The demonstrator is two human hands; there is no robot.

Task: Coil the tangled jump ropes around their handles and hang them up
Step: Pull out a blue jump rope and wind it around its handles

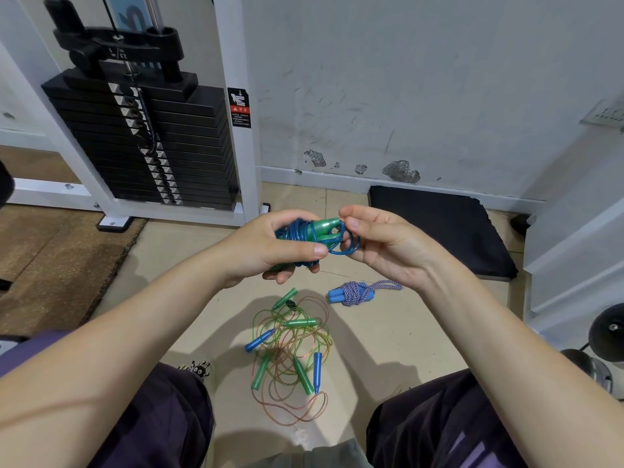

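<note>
mid-frame, your left hand (pixel 270 244) grips the blue rope (pixel 300 231) coiled on green handles (pixel 322 228); your right hand (pixel 374 238) pinches its last loop, which probably needs tucking next.

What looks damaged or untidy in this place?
The wall has patches of missing paint just above the skirting, plus scuff marks higher up. On the floor, several ropes lie in one tangled heap, while the purple rope beside it is already coiled.

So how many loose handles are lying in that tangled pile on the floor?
6: green ones at top, upper right, lower left and lower middle; blue ones at left and lower right. Others may be hidden.
</note>
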